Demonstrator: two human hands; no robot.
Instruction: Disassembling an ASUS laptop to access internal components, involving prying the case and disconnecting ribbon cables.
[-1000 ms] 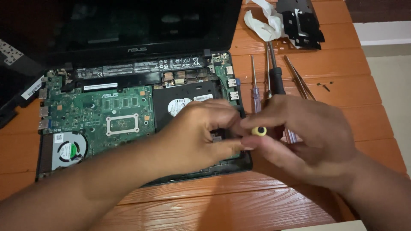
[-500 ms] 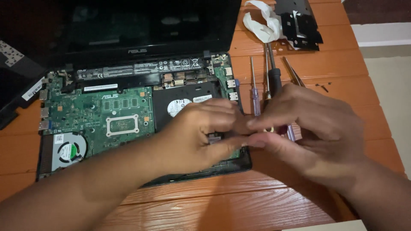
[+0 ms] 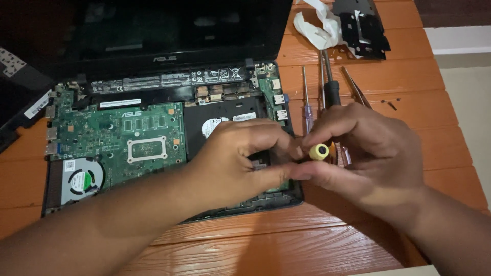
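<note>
Right hand (image 3: 373, 153) fingers closed around yellow-capped screwdriver (image 3: 319, 152) at right edge of opened laptop (image 3: 153, 138), left hand (image 3: 240, 158) curled beside it, contents indeterminate, spare screwdrivers (image 3: 327, 87) on wooden table (image 3: 307, 240)

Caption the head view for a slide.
Left hand and right hand hold a yellow-capped screwdriver over an opened laptop on an orange wooden table.
</note>
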